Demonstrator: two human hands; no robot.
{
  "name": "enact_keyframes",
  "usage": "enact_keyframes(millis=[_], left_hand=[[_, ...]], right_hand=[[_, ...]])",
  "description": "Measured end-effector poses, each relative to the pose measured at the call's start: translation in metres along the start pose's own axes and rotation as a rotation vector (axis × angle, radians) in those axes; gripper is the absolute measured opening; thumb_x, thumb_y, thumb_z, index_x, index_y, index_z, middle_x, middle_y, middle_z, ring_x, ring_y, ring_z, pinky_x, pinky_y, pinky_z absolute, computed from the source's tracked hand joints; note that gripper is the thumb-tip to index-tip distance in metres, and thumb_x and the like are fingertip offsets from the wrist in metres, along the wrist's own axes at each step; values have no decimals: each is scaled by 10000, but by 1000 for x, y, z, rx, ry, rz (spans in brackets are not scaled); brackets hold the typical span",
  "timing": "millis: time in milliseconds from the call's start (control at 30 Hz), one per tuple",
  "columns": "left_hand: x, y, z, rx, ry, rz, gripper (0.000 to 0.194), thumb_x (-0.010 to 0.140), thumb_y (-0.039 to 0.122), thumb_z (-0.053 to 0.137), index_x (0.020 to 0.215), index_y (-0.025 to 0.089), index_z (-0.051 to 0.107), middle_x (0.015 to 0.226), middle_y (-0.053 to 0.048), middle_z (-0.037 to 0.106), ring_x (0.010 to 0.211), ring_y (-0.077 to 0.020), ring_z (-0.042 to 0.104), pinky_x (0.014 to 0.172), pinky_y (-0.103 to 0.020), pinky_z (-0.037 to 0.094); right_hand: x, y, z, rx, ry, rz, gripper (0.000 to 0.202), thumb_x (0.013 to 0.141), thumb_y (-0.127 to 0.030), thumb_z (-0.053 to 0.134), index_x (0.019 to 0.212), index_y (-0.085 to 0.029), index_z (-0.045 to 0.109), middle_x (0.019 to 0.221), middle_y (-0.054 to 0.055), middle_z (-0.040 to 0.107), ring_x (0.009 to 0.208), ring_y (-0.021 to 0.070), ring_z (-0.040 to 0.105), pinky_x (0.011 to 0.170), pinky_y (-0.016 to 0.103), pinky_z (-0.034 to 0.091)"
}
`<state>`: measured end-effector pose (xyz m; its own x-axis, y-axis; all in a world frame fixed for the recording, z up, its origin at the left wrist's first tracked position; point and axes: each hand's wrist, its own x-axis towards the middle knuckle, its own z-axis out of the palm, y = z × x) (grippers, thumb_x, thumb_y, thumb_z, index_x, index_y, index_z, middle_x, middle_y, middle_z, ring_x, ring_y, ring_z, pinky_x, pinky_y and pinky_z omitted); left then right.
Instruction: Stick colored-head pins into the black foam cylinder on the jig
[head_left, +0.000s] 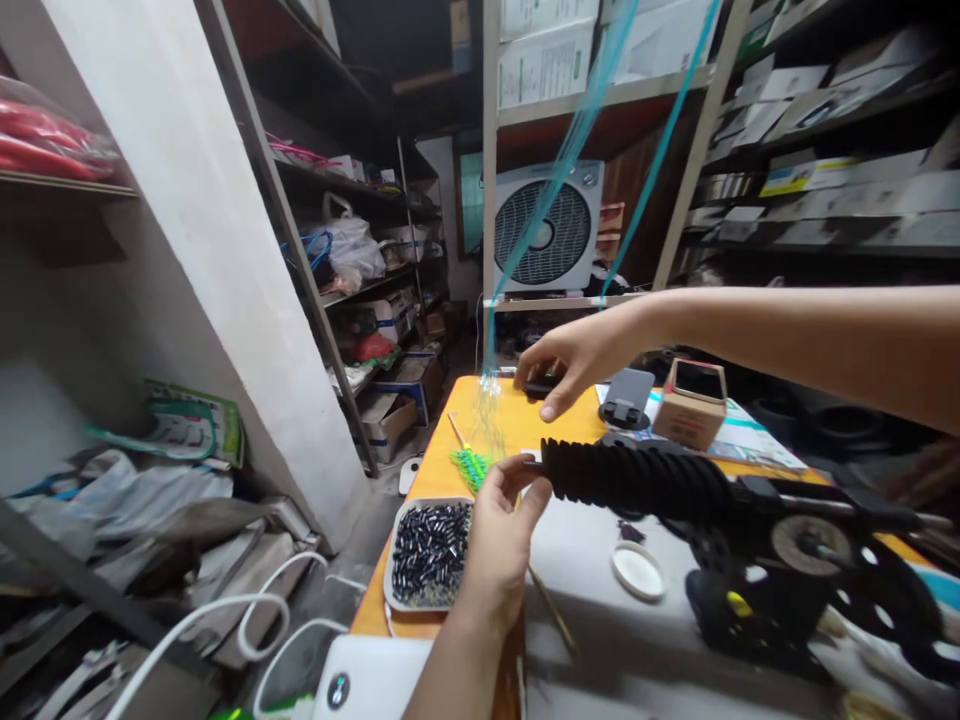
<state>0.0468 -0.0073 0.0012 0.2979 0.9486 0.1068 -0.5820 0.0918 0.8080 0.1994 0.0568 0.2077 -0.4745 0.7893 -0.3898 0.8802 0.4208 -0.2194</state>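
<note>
A black machine (757, 530) with a ribbed black shaft (630, 475) stands over the table's right side. My left hand (499, 530) is at the left tip of that shaft, thumb and fingers curled round its thin end. Above the shaft, my right hand (574, 365) is bent round a small black object (541, 387). Left of my left hand lies a white tray (389, 580) of small dark shiny pieces. Green bristly strands (471, 466) lie beyond the tray. Thin teal strands (555, 180) hang down from above, behind my right hand.
A phone stand (628, 396) and an open cardboard box (690, 405) are behind the machine. A round white lid (637, 570) lies below the shaft. A white device (375, 680) is at the front left. A box fan (546, 228) stands on the shelf behind.
</note>
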Motion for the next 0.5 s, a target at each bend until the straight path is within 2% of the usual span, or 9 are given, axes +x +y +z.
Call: enact_keyframes(millis=[133, 233, 333, 400, 500], left_hand=[[0, -4, -1, -41, -16, -41, 387, 716, 367, 829, 1000, 173, 652, 990, -44, 647, 959, -155, 577, 961, -325, 395], [-2, -3, -3, -50, 26, -74, 436, 639, 353, 880, 960, 167, 650, 928, -21, 619, 922, -140, 563, 950, -309, 393], [-7, 1, -4, -61, 100, -81, 558, 592, 335, 895, 1036, 184, 594, 969, -19, 591, 947, -148, 564, 954, -318, 404], [-11, 3, -7, -52, 183, -57, 541, 659, 317, 839, 1096, 212, 538, 1059, -26, 557, 982, -152, 561, 974, -339, 400], [-16, 8, -11, 12, 276, 39, 414, 788, 236, 700, 1142, 246, 484, 1141, -25, 519, 1062, -153, 540, 997, -337, 370]], right_hand=[[4, -6, 16, -62, -11, -79, 421, 898, -488, 630, 1167, -165, 607, 1061, 62, 666, 931, 210, 649, 837, 419, 534], [13, -25, 28, -128, -41, -147, 337, 915, -445, 623, 1107, -169, 644, 1062, 47, 673, 974, 213, 641, 884, 425, 517], [21, -42, 41, -213, -113, -141, 288, 917, -404, 635, 1043, -147, 662, 1000, 33, 684, 931, 204, 655, 857, 411, 531], [27, -48, 46, -271, -156, -111, 281, 917, -405, 634, 990, -136, 669, 955, 26, 685, 892, 200, 662, 825, 399, 543], [40, -54, 48, -326, -196, -97, 276, 917, -393, 638, 1018, -137, 661, 1002, 34, 684, 927, 207, 660, 846, 408, 539]])
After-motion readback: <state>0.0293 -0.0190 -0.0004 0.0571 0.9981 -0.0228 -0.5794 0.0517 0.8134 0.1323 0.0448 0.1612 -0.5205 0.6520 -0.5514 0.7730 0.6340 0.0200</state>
